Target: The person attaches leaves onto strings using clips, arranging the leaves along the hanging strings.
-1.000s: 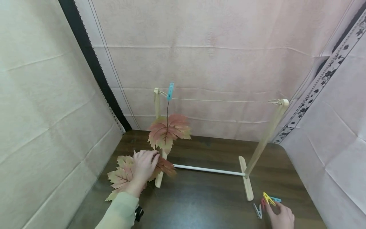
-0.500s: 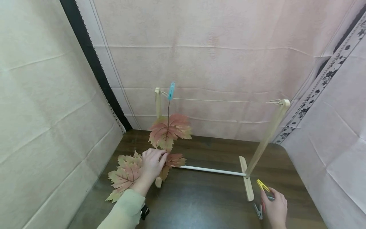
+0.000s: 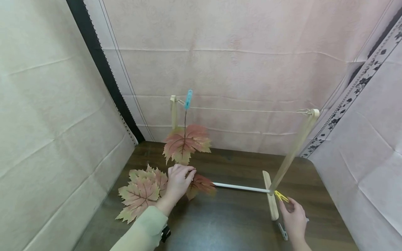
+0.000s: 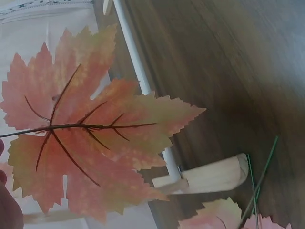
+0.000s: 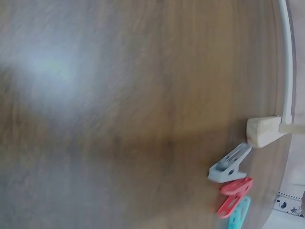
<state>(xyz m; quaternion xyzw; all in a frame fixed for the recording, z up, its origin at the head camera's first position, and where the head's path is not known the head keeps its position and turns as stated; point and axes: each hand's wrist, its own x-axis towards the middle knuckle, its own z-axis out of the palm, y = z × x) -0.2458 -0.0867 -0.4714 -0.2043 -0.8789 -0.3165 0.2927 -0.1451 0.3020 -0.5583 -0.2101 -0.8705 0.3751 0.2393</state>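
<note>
My left hand (image 3: 179, 181) pinches the stem of a reddish artificial maple leaf (image 3: 201, 185); in the left wrist view that leaf (image 4: 95, 138) spreads out beyond the fingertips. Between thumb and fingers of my right hand (image 3: 294, 219), a yellow clothespin (image 3: 281, 196) is held beside the foot of the right post (image 3: 293, 150). Another maple leaf (image 3: 187, 143) hangs by its stem from a blue clothespin (image 3: 188, 99) at the left end of the string (image 3: 238, 110). More leaves (image 3: 139, 197) lie on the table left of my left hand.
A white rod (image 3: 240, 187) joins the wooden feet of the stand low across the table (image 3: 220, 223). Grey (image 5: 229, 164), red (image 5: 233, 196) and teal (image 5: 239, 213) clothespins lie near the right foot (image 5: 262, 131). Cloth walls (image 3: 232, 73) surround the table.
My left hand has moved right, carrying a leaf away from the others. My right hand has lifted the yellow clothespin from the group and moved it up and left toward the post.
</note>
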